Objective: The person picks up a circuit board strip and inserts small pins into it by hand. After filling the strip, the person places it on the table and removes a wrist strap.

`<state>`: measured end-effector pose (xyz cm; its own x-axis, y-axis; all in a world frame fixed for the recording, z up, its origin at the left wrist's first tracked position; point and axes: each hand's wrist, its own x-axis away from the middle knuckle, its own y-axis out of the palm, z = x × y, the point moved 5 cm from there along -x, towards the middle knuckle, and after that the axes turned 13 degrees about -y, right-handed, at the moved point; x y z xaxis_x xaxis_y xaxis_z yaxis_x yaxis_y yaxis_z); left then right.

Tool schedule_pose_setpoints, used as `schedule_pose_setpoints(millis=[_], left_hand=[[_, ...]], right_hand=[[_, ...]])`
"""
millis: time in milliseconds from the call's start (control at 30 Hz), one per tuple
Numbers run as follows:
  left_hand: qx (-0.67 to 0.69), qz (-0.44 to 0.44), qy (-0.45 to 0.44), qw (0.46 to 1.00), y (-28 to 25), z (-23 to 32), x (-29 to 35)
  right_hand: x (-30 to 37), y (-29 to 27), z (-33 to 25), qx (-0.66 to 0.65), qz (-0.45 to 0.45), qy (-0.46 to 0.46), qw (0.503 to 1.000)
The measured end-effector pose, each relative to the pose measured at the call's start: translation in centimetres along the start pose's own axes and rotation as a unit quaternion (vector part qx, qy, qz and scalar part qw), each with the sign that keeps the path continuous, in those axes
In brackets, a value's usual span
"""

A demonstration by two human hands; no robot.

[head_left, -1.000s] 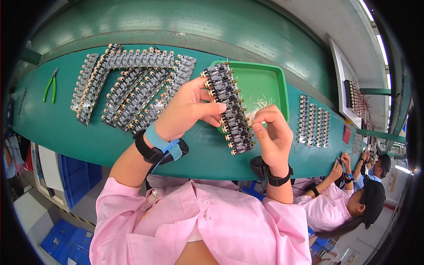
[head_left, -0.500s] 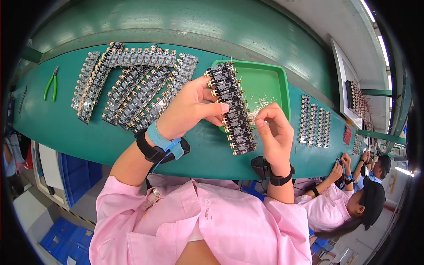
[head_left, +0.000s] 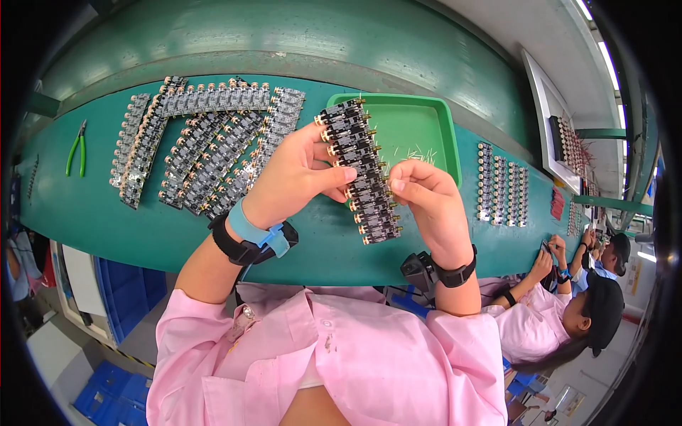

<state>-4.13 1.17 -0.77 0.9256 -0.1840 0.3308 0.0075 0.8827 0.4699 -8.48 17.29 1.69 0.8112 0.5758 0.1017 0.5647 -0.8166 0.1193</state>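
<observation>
A strip of joined black circuit boards point(head_left: 361, 153) is held up by my left hand point(head_left: 288, 177), its thumb on the face and its fingers behind. Brass-coloured round parts line the strip's left edge, and small gold pins stick out along the right one. My right hand point(head_left: 435, 209) has thumb and forefinger pinched close beside that right edge; anything between the fingertips is too small to make out. Behind the strip and partly covered by it lies a green tray point(head_left: 452, 135) with a heap of thin whitish pins point(head_left: 419, 155), partly hidden by my right hand.
Several more board strips point(head_left: 213, 99) lie overlapping on the green table point(head_left: 85, 206) at left, beside green-handled pliers point(head_left: 77, 149). Farther right stand rows of strips point(head_left: 501, 188) and a red bundle point(head_left: 558, 204). A person in pink point(head_left: 536, 326) works at the right.
My right hand has shifted slightly left and up, bringing its pinched fingertips closer to the strip's right edge. The strip stays in my left hand. The whole view has shifted a little.
</observation>
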Motion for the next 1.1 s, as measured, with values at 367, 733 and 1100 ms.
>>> schedule_pose_setpoints(millis=[367, 733, 1100], left_hand=[[0.011, 0.019, 0.001, 1.000, -0.4, 0.3, -0.1], [0.005, 0.031, 0.004, 1.000, -0.7, 0.1, -0.3], [0.004, 0.039, 0.006, 0.999, -0.7, 0.2, -0.3]], right_hand=[[-0.6, -3.8, 0.2, 0.410, 0.042, -0.160, 0.897], [-1.2, -3.2, 1.6, 0.557, -0.072, -0.174, 0.809], [0.0, -2.7, -0.9, 0.342, -0.012, -0.187, 0.921]])
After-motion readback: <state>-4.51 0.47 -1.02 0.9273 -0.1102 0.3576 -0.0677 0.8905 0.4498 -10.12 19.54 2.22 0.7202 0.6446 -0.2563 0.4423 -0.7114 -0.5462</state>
